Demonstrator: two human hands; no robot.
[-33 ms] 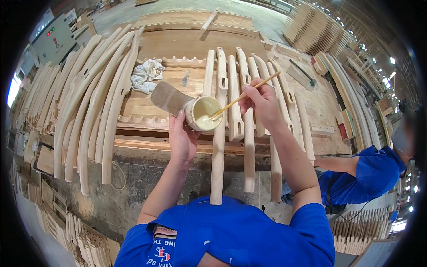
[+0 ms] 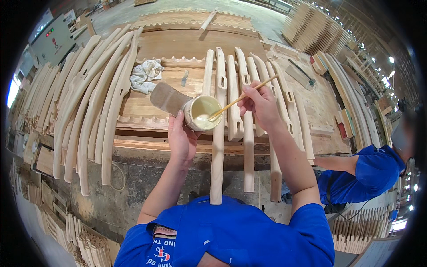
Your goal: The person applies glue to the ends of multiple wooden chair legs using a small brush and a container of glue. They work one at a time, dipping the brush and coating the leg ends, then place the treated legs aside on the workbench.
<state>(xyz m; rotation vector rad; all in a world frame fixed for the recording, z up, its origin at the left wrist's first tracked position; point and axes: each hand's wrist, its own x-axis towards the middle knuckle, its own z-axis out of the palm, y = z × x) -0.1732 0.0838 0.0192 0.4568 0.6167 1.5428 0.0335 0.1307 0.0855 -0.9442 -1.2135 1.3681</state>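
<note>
My left hand is wrapped round a round tub of pale, creamy paste, tipped so its mouth shows. A curved brown flat piece sticks out beside the tub, above my left thumb; I cannot tell what it is or how it is held. Pinched in my right hand is a thin wooden stick, its lower end inside the tub against the paste. Under and beside both hands lie several pale shaped wooden bars, some with oval slots.
Curved wooden parts are piled at the left. A white rag and a small flat blade lie on the wooden bench. A hammer-like tool rests at the right. A co-worker in blue stands close on the right.
The stick's upper end and my right hand have shifted very slightly left. The tub stays almost in place.
</note>
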